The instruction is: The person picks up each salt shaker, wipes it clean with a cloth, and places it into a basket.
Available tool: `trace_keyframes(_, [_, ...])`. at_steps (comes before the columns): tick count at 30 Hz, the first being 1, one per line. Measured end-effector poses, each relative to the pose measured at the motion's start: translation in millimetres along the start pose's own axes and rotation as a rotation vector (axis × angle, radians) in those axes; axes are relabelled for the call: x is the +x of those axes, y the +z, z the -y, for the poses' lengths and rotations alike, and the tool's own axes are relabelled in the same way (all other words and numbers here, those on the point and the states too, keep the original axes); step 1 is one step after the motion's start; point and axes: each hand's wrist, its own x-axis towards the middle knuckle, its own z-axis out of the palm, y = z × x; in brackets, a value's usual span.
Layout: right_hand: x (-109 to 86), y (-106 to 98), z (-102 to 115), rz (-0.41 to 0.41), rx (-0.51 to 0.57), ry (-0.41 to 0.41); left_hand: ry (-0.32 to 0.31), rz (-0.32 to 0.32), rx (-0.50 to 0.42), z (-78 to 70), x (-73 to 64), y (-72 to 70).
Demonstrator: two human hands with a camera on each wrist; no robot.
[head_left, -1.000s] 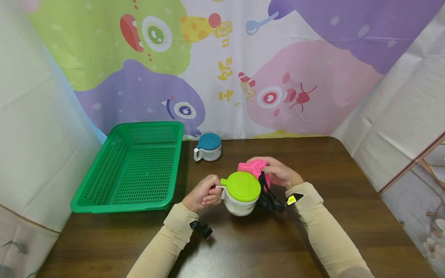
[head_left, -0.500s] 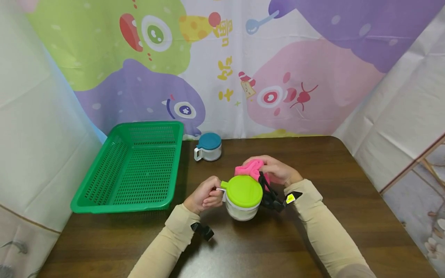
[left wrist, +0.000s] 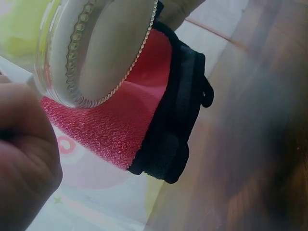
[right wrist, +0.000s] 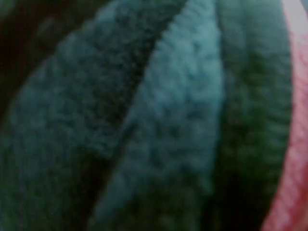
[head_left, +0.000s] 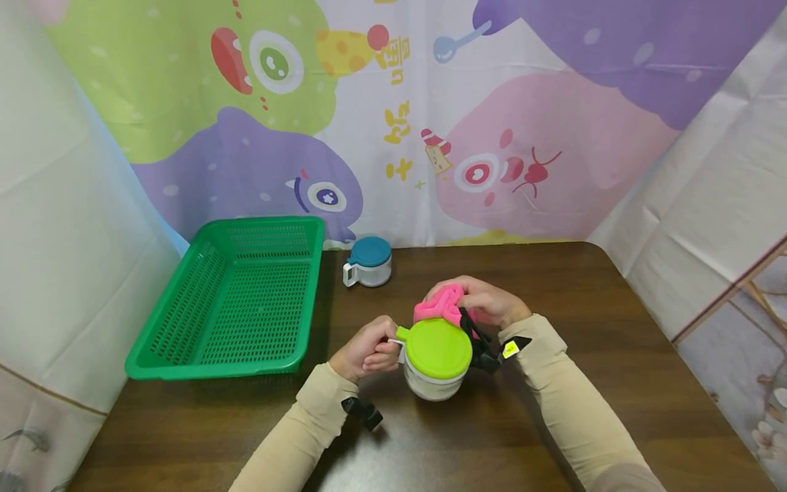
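My left hand [head_left: 369, 350] grips the white handle of a clear seasoning jar [head_left: 438, 352] with a lime-green lid. The lid is down on the jar, which is held off the table. In the left wrist view, the jar's ridged bottom [left wrist: 113, 53] shows. My right hand [head_left: 494, 302] holds a pink cloth [head_left: 436, 305] with a black border against the far right side of the jar. Some right fingers are hidden behind the cloth. Only the cloth's dark border [right wrist: 168, 120] and a pink strip fill the blurred right wrist view.
A green plastic basket [head_left: 302, 342] stands at the left of the brown wooden table [head_left: 615, 328]. Near the back edge sits a second jar [head_left: 371, 263] with a blue lid and white handle. A printed curtain [head_left: 393, 205] hangs behind the table.
The green-lidded jar has shifted toward me and slightly to the right, with my left hand following. The right hand and cloth have moved slightly left and stay against the jar.
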Motion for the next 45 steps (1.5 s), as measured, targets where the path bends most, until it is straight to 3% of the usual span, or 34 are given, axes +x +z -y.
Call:
trace_keyframes(9, [6.3,0.6,2.9,0.112,-0.086,0.029,-0.026,0.037,0.054,4.5,5.2,3.5])
trace_keyframes(17, [10.8,5.7,-0.6,0.151,0.050,0.083,-0.053,0.062,0.051,5.6,7.7,5.3])
trace_keyframes(30, [5.2,2.6,-16.6,0.117,0.124,0.106,-0.082,0.042,0.078,4.2,10.2,5.0])
trace_keyframes(45, [2.4,0.5,-33.9,0.154,0.239,0.155,-0.035,0.073,0.051,1.4,11.5,6.6])
